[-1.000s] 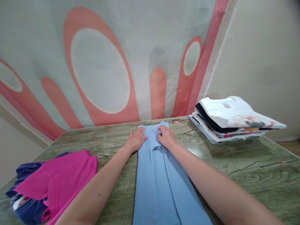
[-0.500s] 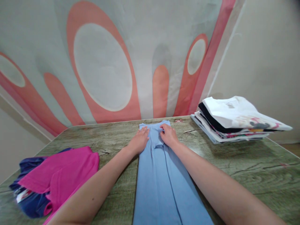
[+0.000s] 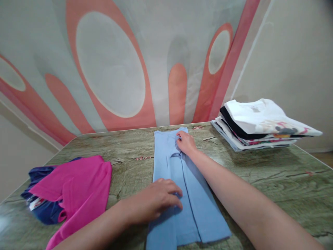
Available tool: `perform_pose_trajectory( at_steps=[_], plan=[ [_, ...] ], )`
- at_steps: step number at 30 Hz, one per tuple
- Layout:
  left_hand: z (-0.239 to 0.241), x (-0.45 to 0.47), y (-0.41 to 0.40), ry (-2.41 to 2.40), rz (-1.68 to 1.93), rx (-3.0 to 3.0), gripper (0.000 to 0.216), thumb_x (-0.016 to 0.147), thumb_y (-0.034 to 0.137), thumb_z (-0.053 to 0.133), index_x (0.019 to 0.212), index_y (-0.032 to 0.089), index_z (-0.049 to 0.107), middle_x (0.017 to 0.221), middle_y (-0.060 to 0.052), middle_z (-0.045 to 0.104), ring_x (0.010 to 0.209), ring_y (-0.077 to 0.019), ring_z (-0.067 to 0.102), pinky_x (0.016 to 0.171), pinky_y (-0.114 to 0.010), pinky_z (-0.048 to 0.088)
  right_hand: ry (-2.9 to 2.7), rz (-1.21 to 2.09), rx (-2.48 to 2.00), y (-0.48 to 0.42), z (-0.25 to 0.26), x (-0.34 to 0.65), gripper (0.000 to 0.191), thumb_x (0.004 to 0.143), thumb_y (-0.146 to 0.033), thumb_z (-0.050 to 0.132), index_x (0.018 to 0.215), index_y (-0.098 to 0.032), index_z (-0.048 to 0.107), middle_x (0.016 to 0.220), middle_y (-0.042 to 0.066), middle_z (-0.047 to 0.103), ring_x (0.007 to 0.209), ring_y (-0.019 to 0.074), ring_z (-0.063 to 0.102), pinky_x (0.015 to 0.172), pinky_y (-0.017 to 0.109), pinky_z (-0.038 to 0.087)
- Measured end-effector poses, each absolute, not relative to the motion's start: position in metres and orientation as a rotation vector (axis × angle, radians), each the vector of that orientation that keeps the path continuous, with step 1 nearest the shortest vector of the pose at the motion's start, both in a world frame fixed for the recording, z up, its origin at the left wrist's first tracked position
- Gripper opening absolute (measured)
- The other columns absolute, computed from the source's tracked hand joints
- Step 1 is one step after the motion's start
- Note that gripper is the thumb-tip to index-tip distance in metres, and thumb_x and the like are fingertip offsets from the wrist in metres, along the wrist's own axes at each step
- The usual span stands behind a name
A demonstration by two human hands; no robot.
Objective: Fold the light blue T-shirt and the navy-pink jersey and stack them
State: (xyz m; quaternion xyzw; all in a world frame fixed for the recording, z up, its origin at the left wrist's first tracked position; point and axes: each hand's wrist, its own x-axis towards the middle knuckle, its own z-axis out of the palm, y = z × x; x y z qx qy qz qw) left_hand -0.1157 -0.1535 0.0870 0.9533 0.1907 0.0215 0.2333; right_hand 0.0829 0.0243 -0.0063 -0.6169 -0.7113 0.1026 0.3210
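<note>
A light blue garment [image 3: 170, 163] lies folded into a long narrow strip on the wood-grain desk [image 3: 260, 180], running from the near edge to the far edge. The left hand [image 3: 156, 199] rests palm down on the near half of the strip, over its left edge. Its fingers [image 3: 173, 193] are loosely spread and flat on the cloth, gripping nothing. The right hand [image 3: 185, 143] sits at the far end of the strip, near the collar. Its fingers [image 3: 180, 139] are bent and close together, with the tips on a small bunch of cloth; whether they pinch it or only press on it cannot be told. To the left a pink garment [image 3: 78, 184] lies loose over a dark blue one [image 3: 43, 215], well apart from the strip. At the far right corner stands a stack of folded shirts [image 3: 260, 125], white on top
</note>
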Motion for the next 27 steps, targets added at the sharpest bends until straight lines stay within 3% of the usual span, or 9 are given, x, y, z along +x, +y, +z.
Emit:
perform_pose_trajectory(
  at_steps=[6,11,16,22,27],
  plan=[
    [0.099,-0.107,-0.173,0.53,-0.031,2.623,0.008,0.089,0.023,0.06,0.094,0.029,0.062,0.1,-0.002,0.061,0.095,-0.0186,0.051,0.082,-0.031,0.041,-1.859,0.326,-1.64,0.022,0.0,0.083,0.035,0.077,-0.022,0.059,0.112,-0.022,0.059,0.104,0.005,0.069,0.104,0.022,0.059,0.094,0.035,0.038],
    [0.104,-0.109,-0.178,0.612,-0.118,2.584,0.01,0.09,0.016,0.056,0.088,0.025,0.06,0.094,0.001,0.058,0.091,-0.0155,0.049,0.079,-0.026,0.038,-1.808,0.422,-1.71,0.026,0.003,0.086,0.039,0.072,-0.023,0.063,0.112,-0.02,0.061,0.102,0.009,0.07,0.096,0.0256,0.063,0.085,0.035,0.044],
    [0.111,-0.111,-0.184,0.637,-0.171,2.523,0.01,0.092,0.015,0.054,0.088,0.023,0.056,0.097,0.001,0.058,0.092,-0.0147,0.049,0.081,-0.025,0.038,-1.797,0.566,-1.689,0.026,0.011,0.085,0.018,0.066,-0.024,0.067,0.083,-0.018,0.067,0.08,0.006,0.07,0.075,0.0232,0.065,0.069,0.029,0.045],
    [0.115,-0.112,-0.187,0.66,-0.153,2.443,0.016,0.091,0.008,0.048,0.094,0.023,0.051,0.095,0.002,0.06,0.089,-0.014,0.052,0.081,-0.025,0.039,-1.754,0.572,-1.492,0.013,0.021,0.069,0.017,0.079,-0.026,0.055,0.093,-0.021,0.064,0.088,-0.002,0.069,0.08,0.0139,0.062,0.073,0.022,0.043],
    [0.12,-0.111,-0.187,0.658,-0.147,2.379,0.019,0.088,0.008,0.05,0.096,0.025,0.052,0.093,0.003,0.062,0.089,-0.0137,0.056,0.082,-0.025,0.04,-1.616,0.516,-1.271,0.012,0.015,0.059,0.023,0.085,-0.025,0.048,0.1,-0.02,0.064,0.095,0.001,0.069,0.083,0.0159,0.06,0.079,0.025,0.044]
  ],
)
